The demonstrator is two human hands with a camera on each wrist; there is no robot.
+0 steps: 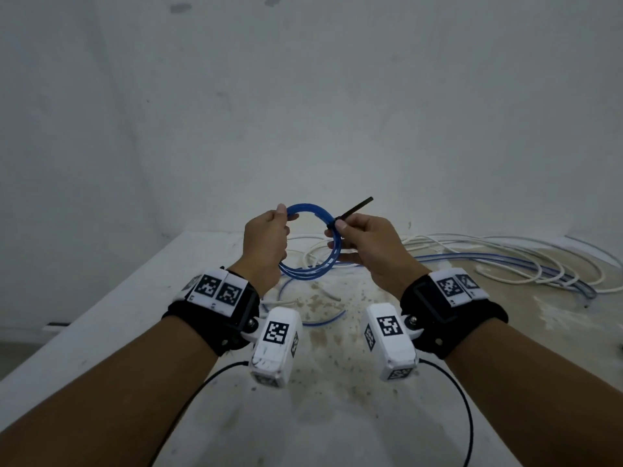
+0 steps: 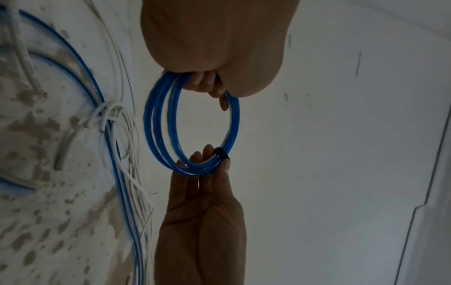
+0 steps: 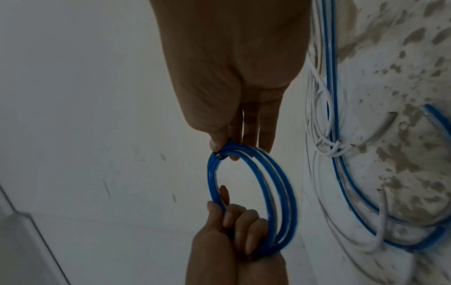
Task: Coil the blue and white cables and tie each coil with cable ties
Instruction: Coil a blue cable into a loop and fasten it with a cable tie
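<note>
A small blue cable coil [image 1: 308, 268] of several loops is held upright above the table between both hands. My left hand [image 1: 285, 217] grips its left side, with the fingers curled through the loops [image 3: 244, 221]. A black cable tie [image 1: 357, 207] wraps the coil's upper right, and its tail sticks up to the right. My right hand [image 1: 338, 230] pinches the tie right at the coil, thumb on top. The left wrist view shows the coil [image 2: 151, 123], the tie band [image 2: 220, 152] and the right hand's fingers [image 2: 207, 154] under it. The white cable [image 1: 505, 251] lies loose on the table.
The white table [image 1: 337, 416] has a brown-stained top, with a plain wall close behind it. Loose white and blue cables [image 1: 488, 261] sprawl across its far right. Short blue and white cable ends [image 1: 323, 320] lie below the hands. The table's left edge [image 1: 101, 298] runs diagonally.
</note>
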